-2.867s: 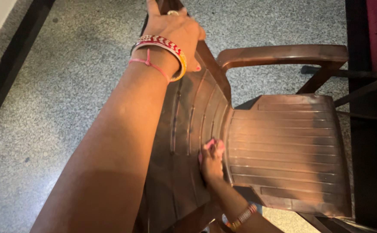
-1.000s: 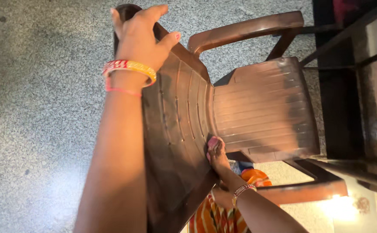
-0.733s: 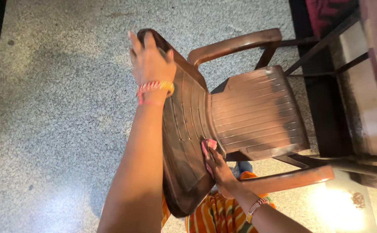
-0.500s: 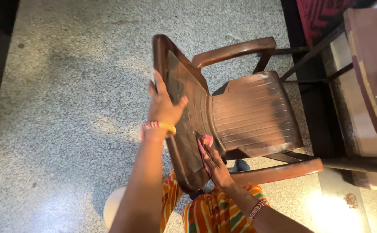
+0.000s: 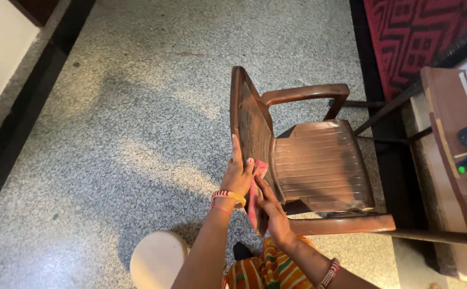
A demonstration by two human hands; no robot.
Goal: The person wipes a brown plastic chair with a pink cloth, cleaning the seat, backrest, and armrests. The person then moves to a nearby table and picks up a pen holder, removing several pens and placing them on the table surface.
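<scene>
The pink cloth [image 5: 255, 192] hangs lengthwise between both hands at the lower near edge of the brown plastic chair [image 5: 319, 160] backrest, pinched by the right hand [image 5: 272, 211], the left hand [image 5: 237, 174] pressing beside it.

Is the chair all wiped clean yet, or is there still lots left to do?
Not finished, it seems. The right hand presses a pink cloth against the lower backrest edge of the brown plastic chair, while the left hand steadies the backrest from the other side. That part is in hand. Whether the seat and armrests are wiped can't be told; they look dull, so probably left.
</scene>
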